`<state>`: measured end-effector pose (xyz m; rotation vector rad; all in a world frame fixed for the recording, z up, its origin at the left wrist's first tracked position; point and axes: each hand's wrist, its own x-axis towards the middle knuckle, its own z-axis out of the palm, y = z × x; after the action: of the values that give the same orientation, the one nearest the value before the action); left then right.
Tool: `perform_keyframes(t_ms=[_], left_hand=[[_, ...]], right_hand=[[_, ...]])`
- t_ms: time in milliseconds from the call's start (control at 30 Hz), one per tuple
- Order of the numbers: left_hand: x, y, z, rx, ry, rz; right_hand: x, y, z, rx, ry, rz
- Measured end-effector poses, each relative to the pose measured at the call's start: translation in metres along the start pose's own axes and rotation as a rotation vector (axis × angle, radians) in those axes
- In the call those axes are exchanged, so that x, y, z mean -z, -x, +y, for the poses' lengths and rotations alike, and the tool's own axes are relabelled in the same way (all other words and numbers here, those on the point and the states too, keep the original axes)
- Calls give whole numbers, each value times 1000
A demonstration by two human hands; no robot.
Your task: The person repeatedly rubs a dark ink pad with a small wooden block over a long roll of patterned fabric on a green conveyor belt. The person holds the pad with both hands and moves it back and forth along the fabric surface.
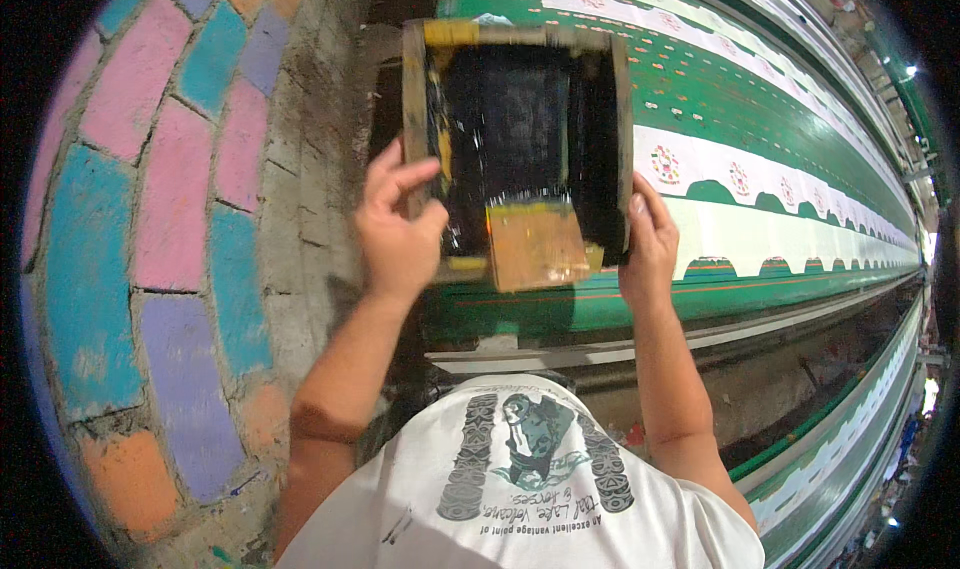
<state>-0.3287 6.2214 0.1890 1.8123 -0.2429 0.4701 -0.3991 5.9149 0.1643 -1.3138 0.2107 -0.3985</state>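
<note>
Both hands grip a wooden frame [414, 79] near the view's 12 o'clock: the left hand [400, 231] clasps its rail at the frame's 8 o'clock, thumb and forefinger parted over the edge; the right hand [652, 239] pinches the opposite rail at 4 o'clock, thumb toward the viewer, some fingers hidden behind. Within the frame lies a dark, glossy-looking panel, and at its 6 o'clock a tan block [537, 249] rests loose against the lower rail. A long green table [600, 309] extends toward 2 o'clock, bearing white cloth strips [700, 159] with printed emblems; painted bricks [170, 204] occupy 9 o'clock. For sound handling, the two grips would best sit at matching heights, with the frame kept steady so that the block does not slide, fingertips on bare wood, and the lower rail well clear of the cloth.
</note>
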Motion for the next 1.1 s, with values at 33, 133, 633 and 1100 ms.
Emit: perform_keyframes(t_ms=[33,133,633,1100], left_hand=[[-3,19,-5,43,-40,-21],[-11,86,-50,125,-10,-14],[-30,155,-73,272,58,-121],[-30,158,-86,351,114,-102]], right_hand=[[9,11,10,13,51,-27],[36,52,38,-182,138,15],[64,103,70,-320,245,140],[-4,133,-9,446,1220,-785]])
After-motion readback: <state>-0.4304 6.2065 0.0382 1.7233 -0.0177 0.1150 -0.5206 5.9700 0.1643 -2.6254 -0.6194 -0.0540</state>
